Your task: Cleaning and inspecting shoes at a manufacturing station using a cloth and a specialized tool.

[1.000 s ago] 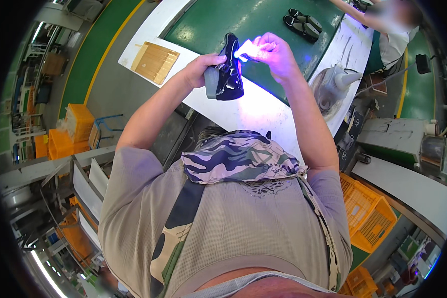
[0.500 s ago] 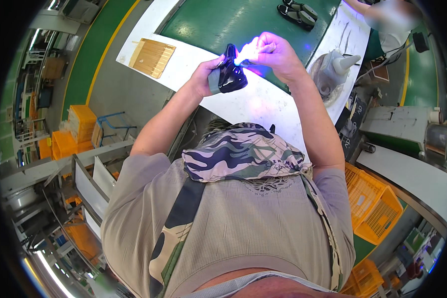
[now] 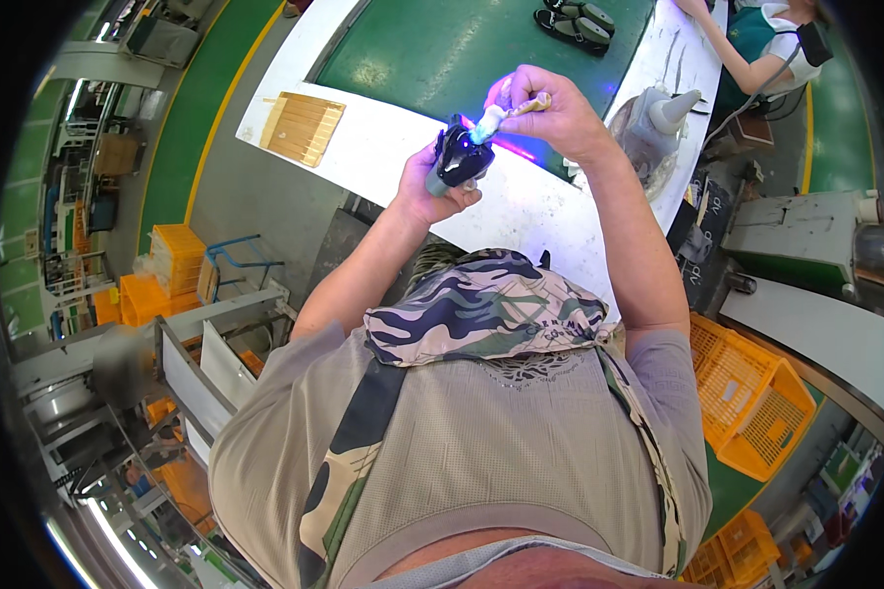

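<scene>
My left hand (image 3: 422, 191) is wrapped round a glossy black shoe (image 3: 459, 162) with a grey lower part, held up over the near edge of the white table. Against the shoe's upper end rests a whitish, crumpled cloth-like piece (image 3: 488, 125), pinched in my right hand (image 3: 565, 118). A tan end of that piece sticks out between the fingers; its exact kind is hard to make out. Blue-violet light falls on the shoe and the piece where they meet.
Black sandals (image 3: 577, 27) lie on the green belt (image 3: 413, 59). A pale squeeze bottle (image 3: 658, 118) stands on the white table (image 3: 540, 211) at right, a slatted tan board (image 3: 303, 128) at left. Orange crates (image 3: 751, 398) sit at lower right. Another person's arm (image 3: 732, 49) shows at upper right.
My left hand has turned the shoe and shifted slightly right and lower. The whitish piece, glaring before, now shows its tan end. The other person's arm shows more.
</scene>
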Tool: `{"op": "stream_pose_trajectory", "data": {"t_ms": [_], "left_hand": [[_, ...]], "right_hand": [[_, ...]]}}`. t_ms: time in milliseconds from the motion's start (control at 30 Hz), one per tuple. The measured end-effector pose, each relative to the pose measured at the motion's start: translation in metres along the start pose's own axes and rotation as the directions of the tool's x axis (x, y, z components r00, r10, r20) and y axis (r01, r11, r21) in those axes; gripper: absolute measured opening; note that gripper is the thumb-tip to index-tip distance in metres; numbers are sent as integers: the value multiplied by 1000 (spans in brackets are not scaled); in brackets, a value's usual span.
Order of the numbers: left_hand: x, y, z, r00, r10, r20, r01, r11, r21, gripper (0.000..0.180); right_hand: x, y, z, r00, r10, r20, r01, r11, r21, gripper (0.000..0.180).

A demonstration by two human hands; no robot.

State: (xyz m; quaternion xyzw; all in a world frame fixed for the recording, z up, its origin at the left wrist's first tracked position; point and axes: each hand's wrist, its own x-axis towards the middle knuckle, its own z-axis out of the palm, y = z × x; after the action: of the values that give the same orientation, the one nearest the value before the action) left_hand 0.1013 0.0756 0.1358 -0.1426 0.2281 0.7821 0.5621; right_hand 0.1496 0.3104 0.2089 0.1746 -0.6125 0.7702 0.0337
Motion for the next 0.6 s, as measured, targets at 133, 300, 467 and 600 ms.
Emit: {"op": "stream_pose_trajectory", "data": {"t_ms": [133,300,467,600], "left_hand": [[2,-18,10,999,37,-6,-37,998,-52,50],[8,-33,9,997,72,3,-70,982,-173,53],[15,-42,11,984,130,123,-96,963,-251,51],[13,-46,15,975,184,127,-146,955,-260,50]], "right_hand": [[-5,4,-10,999,-38,14,39,995,-91,23],[-12,-3,-10,996,-91,22,92,995,-30,23],[-17,-3,-15,993,-115,21,115,993,-28,23],[-18,2,-15,993,-116,18,116,993,-24,23]]}}
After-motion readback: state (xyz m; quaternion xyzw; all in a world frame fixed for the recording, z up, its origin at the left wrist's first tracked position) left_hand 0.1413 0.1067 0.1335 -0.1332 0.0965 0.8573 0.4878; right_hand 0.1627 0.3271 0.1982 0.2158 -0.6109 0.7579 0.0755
